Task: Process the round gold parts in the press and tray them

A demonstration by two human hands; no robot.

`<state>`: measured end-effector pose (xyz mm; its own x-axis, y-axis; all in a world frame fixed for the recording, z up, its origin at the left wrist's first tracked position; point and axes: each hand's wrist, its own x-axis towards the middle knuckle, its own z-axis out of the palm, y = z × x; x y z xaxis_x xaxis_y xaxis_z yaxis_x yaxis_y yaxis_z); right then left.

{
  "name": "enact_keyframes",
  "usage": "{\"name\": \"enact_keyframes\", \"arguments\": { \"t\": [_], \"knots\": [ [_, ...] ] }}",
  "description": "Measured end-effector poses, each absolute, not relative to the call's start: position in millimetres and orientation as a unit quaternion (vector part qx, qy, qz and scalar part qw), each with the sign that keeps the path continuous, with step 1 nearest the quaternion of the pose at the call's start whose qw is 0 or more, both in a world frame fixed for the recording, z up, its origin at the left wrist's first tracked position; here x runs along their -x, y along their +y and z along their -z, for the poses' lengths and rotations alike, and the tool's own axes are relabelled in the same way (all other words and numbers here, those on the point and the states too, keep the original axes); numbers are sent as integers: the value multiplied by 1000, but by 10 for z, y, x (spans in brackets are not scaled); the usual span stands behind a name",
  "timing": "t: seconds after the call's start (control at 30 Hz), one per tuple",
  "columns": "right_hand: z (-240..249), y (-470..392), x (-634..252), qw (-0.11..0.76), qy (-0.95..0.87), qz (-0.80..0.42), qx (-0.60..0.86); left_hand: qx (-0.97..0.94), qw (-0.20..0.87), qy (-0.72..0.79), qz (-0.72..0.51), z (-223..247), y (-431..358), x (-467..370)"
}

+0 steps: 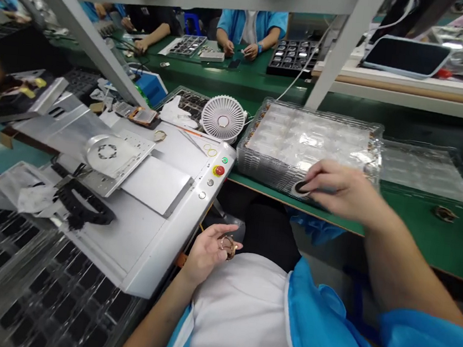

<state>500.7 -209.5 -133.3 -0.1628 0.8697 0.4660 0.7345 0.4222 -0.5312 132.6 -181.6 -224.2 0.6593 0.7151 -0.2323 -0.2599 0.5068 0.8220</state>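
In my left hand [208,251], low in front of my body, a small gold-coloured ring-shaped metal part [228,247] is pinched between thumb and fingers. My right hand [340,190] grips a round dark disc with a pale rim [302,187] by its edge. The disc is at the front edge of a stack of clear plastic trays [266,163]; whether it touches them I cannot tell. Another small metal ring part [445,214] lies on the green bench to the right.
Left of me stands a white machine [150,259] with a red stop button [219,170] and a metal plate fixture [118,163]. A white fan [223,118] sits behind it. A slanted shelf post [337,52] rises beyond the trays. Co-workers sit across the bench.
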Motion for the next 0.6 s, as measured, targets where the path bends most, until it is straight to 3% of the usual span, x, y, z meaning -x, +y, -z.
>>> {"name": "enact_keyframes", "arguments": {
  "t": [0.1,0.23,0.47,0.6],
  "knots": [
    [1417,-1845,-4248,408,-805,-219,370,-387,852,231,-267,2058,-1752,-1334],
    [1626,-1589,-3699,457,-802,-286,257,-375,852,239,-275,1937,-1717,-1197],
    [1946,-1596,-3280,521,-638,-419,382,-399,780,292,-384,2041,-1966,-1051],
    [2002,-1668,-3100,546,-632,-352,422,-411,769,299,-389,2099,-2022,-1082]
  ]
}}
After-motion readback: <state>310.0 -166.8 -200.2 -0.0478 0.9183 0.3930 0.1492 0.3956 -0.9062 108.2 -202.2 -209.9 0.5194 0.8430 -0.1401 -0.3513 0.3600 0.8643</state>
